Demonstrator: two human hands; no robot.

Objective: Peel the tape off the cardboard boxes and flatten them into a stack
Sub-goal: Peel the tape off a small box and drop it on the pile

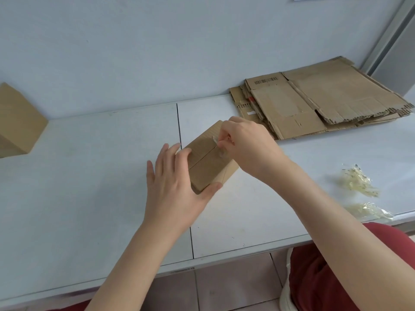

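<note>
Peeling clear tape from a small brown cardboard box (207, 160) that rests on the white table (89, 164) near its middle seam. The left hand (177, 187) lies spread against the box's near side, thumb at its lower corner, bracing it. The right hand (244, 144) pinches a lifted strip of transparent tape (216, 145) over the top flap seam. Flattened brown cardboard sheets (325, 102) lie stacked at the far right; crumpled tape scraps (359, 182) sit near the right edge. Next, presumably, a steady pull along the seam while the brace holds.
</note>
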